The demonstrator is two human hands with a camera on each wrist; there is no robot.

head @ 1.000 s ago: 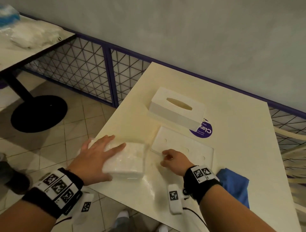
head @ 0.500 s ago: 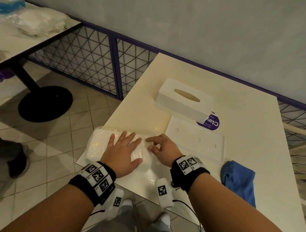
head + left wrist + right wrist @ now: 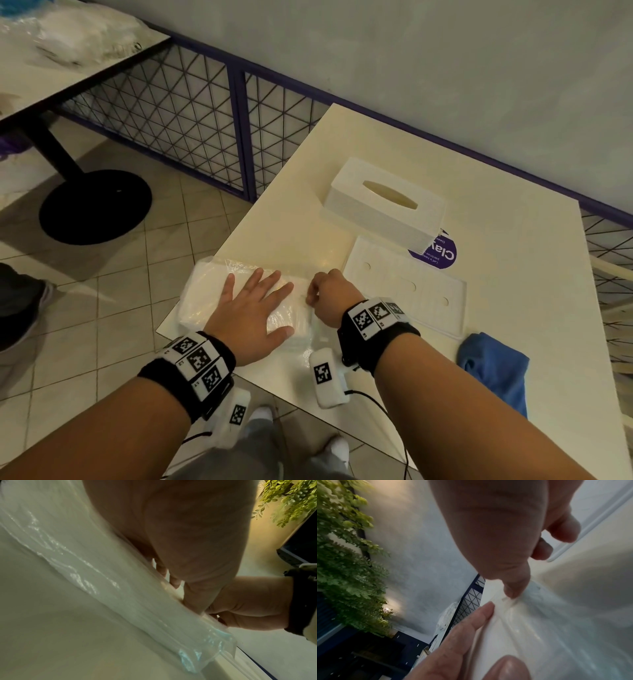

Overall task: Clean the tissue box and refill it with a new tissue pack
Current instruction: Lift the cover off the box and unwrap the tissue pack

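Pressing flat-fingered left hand [image 3: 251, 313] on plastic-wrapped tissue pack [image 3: 209, 291] at tabletop [image 3: 513, 222] corner; right hand [image 3: 330, 294] pinching its wrapper. Beyond: empty tissue box [image 3: 383, 209], base plate [image 3: 407, 291], purple "Clay" sticker [image 3: 442, 255].

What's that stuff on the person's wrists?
Each wrist wears a black band carrying white tiles printed with black square codes. A small white box with another code hangs under each wrist, and thin black cables trail from them. The arms are bare, with no sleeves or gloves.
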